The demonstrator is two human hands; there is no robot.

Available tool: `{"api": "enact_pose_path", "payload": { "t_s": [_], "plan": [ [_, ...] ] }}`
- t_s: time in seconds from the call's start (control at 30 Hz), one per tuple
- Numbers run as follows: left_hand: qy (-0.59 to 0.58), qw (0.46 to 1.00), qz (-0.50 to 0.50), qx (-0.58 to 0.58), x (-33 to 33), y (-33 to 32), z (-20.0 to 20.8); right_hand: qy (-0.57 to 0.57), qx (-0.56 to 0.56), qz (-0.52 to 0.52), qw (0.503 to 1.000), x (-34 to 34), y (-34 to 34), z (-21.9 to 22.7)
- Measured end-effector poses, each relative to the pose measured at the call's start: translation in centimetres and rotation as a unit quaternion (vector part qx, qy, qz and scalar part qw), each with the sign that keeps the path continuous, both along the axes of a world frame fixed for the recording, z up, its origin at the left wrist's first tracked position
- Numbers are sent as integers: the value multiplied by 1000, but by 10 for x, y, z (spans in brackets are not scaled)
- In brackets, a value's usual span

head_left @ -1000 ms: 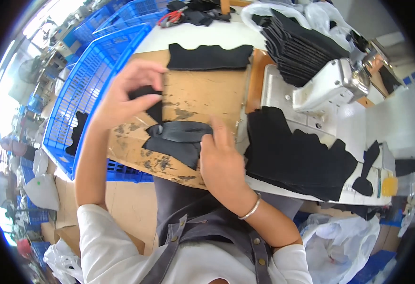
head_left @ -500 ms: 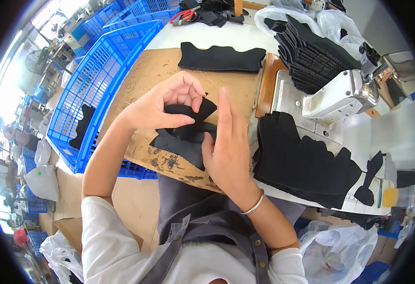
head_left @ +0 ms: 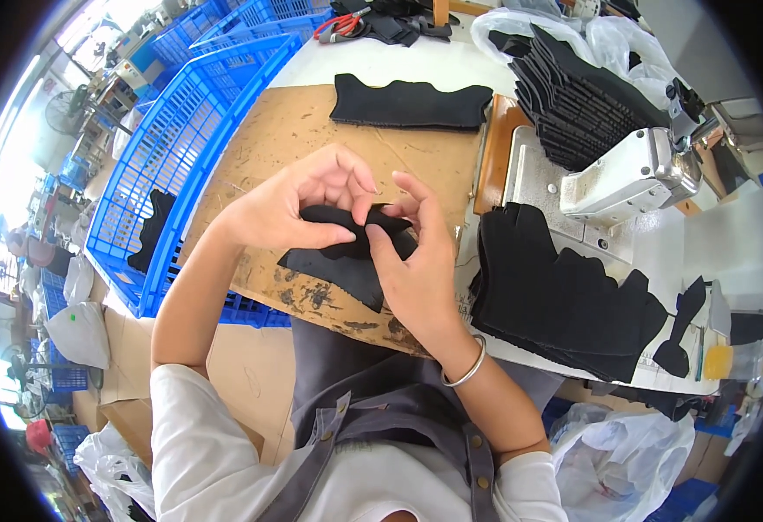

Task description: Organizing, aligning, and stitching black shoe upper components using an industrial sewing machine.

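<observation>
A folded black fabric piece point(head_left: 338, 248) is held up between my two hands above the brown board point(head_left: 259, 157). My left hand point(head_left: 312, 200) pinches its left side between thumb and curled fingers. From the right, my right hand point(head_left: 416, 257) pinches the same piece with thumb and forefinger, close to the left fingertips. Below them a dark grey fabric part point(head_left: 338, 277) spreads over the board; whether it belongs to the held piece I cannot tell. Another black cut piece point(head_left: 407, 104) lies flat at the board's far edge.
A sewing machine point(head_left: 629, 178) stands at the right, with a stack of black pieces point(head_left: 573, 96) behind it and a pile of black cut pieces point(head_left: 564, 291) in front. A blue crate point(head_left: 151, 165) is at the left. Red-handled scissors point(head_left: 342, 24) lie far back.
My right hand has gone from stretched fingers to a pinch on the black piece, its fingertips now beside the left ones. The left hand has hardly moved.
</observation>
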State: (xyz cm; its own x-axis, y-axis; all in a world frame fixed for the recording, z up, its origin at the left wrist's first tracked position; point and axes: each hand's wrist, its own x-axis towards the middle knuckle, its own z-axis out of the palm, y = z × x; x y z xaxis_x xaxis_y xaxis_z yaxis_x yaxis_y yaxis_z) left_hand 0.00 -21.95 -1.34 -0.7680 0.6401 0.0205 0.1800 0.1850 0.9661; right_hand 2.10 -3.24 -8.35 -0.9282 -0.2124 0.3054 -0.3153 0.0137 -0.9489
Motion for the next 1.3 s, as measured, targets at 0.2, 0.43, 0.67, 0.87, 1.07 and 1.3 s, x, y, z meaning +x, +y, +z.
{"api": "enact_pose_path", "payload": {
  "t_s": [0.2, 0.43, 0.67, 0.87, 1.07, 1.3],
  "plan": [
    [39, 998, 47, 30, -1, -14, -4, -32, -66, -17, 997, -2, -3, -4],
    [97, 987, 129, -1, -9, -39, -8, -42, 6, -19, 999, 6, 7, 7],
    [174, 881, 439, -12, -12, -102, -15, 210, 212, 10, 954, 22, 31, 2],
    [160, 877, 451, -44, 5, -102, -7, 229, 329, 63, 914, 35, 41, 2],
    [199, 811, 541, -99, -4, -164, -12, 265, 391, 63, 879, 38, 38, 3],
    [209, 822, 523, -86, 10, -168, 3, 226, 290, 93, 925, 40, 44, 14]
  ]
}}
